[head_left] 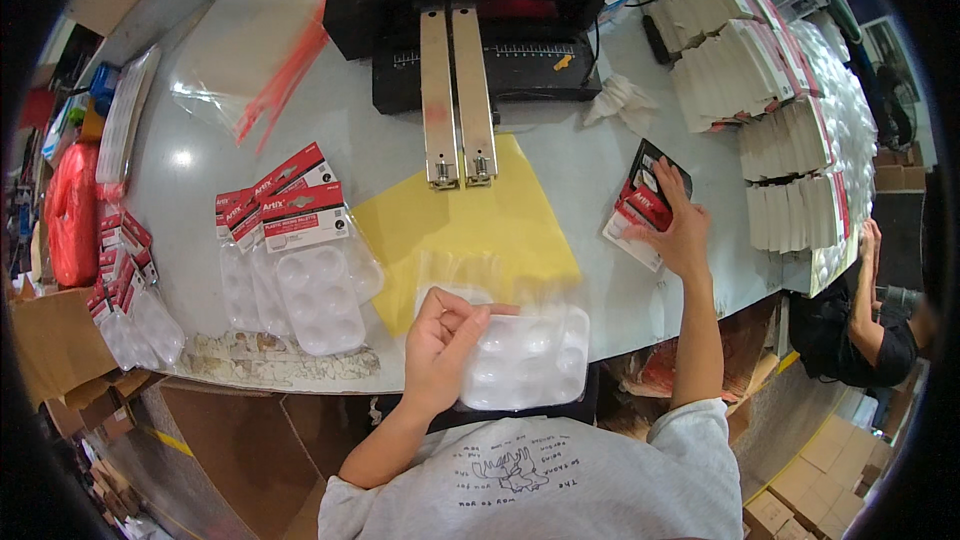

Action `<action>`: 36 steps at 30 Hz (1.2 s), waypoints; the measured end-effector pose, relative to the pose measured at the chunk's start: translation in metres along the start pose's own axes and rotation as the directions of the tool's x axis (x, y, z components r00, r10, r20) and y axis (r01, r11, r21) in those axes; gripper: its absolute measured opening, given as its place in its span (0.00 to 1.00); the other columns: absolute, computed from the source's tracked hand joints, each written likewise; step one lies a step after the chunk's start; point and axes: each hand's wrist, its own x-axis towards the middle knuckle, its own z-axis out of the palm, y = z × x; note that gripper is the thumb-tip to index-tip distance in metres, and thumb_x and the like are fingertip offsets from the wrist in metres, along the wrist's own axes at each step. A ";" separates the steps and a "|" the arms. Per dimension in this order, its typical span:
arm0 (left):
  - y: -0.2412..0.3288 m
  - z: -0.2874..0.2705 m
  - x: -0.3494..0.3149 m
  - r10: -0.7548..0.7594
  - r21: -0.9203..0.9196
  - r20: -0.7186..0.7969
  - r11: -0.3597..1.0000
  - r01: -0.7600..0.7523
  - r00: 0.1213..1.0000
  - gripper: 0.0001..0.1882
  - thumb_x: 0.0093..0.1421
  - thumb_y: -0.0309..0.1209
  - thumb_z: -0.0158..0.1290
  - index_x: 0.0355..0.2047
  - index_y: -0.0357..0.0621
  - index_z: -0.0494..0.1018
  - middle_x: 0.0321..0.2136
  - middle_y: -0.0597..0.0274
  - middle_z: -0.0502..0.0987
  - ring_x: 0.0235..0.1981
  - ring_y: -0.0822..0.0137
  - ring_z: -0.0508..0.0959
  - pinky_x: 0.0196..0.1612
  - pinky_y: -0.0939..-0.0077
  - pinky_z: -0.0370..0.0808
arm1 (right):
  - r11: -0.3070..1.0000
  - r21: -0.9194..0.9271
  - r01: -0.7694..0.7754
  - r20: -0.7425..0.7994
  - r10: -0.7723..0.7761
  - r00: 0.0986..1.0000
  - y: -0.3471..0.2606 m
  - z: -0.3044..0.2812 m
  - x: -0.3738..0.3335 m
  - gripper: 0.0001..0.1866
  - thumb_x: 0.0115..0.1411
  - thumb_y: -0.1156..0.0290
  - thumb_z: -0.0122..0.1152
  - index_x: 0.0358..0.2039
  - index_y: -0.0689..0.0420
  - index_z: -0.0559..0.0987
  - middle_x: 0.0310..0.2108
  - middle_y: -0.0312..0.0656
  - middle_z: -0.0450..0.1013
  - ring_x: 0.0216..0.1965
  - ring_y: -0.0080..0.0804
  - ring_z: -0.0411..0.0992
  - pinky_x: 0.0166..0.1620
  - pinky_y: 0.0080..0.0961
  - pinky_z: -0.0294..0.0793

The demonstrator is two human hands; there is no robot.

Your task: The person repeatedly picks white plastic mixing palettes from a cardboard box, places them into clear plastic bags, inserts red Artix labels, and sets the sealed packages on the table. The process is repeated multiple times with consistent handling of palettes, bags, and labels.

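Cards (pixel 643 205) in red, black and white are lying in a small pile on the bench (pixel 570 170), out to the right, directly under the fingers of the right hand (pixel 682 230). That hand is the nearer one by far; its thumb is reaching over the near part of the pile, and its fingertips are resting about the black far end. The pile is pointing away from the person, its far end leaning a little right. The fingers are spreading wide over it; whether they are gripping the top card, I cannot tell.

Left hand (pixel 442 345) is pinching a white palette (pixel 525 365) in clear film, thumb against curled fingers at its upper left corner. The palette is sitting at the bench's near edge, just in front of the grey shirt (pixel 520 480), its body extending to the right of those fingers and looking wider side to side. So the cards are lying farther away and to the right of it, well apart.

Behind the palette, a yellow sheet (pixel 450 225) is stretching under the metal bars (pixel 437 90) of a black machine (pixel 400 10). Carded packs (pixel 320 300) are overlapping to the left.
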 end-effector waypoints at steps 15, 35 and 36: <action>0.022 0.013 -0.010 0.088 0.399 -0.075 0.916 -0.051 0.993 0.09 0.62 0.27 0.50 0.38 0.33 0.74 0.34 0.59 0.80 0.34 0.78 0.76 0.39 0.84 0.71 | 0.762 0.633 0.133 0.244 -0.360 0.900 -0.161 -0.063 -0.018 0.16 0.51 0.67 0.67 0.37 0.62 0.77 0.21 0.45 0.74 0.21 0.33 0.74 0.26 0.25 0.69; 0.017 0.001 0.001 0.185 0.502 -0.141 0.860 -0.091 0.973 0.07 0.59 0.28 0.55 0.31 0.35 0.76 0.19 0.71 0.73 0.21 0.83 0.65 0.23 0.87 0.63 | 0.764 0.595 0.248 0.263 -0.477 0.839 -0.164 -0.047 0.003 0.16 0.48 0.60 0.68 0.29 0.60 0.77 0.20 0.48 0.72 0.21 0.47 0.71 0.24 0.31 0.68; 0.017 0.001 0.001 0.232 0.549 -0.151 0.828 -0.114 0.961 0.08 0.59 0.28 0.55 0.31 0.35 0.76 0.18 0.72 0.72 0.21 0.84 0.65 0.23 0.87 0.63 | 0.768 0.588 0.253 0.251 -0.471 0.846 -0.165 -0.045 0.004 0.17 0.48 0.59 0.68 0.29 0.60 0.77 0.20 0.49 0.73 0.22 0.48 0.71 0.25 0.31 0.68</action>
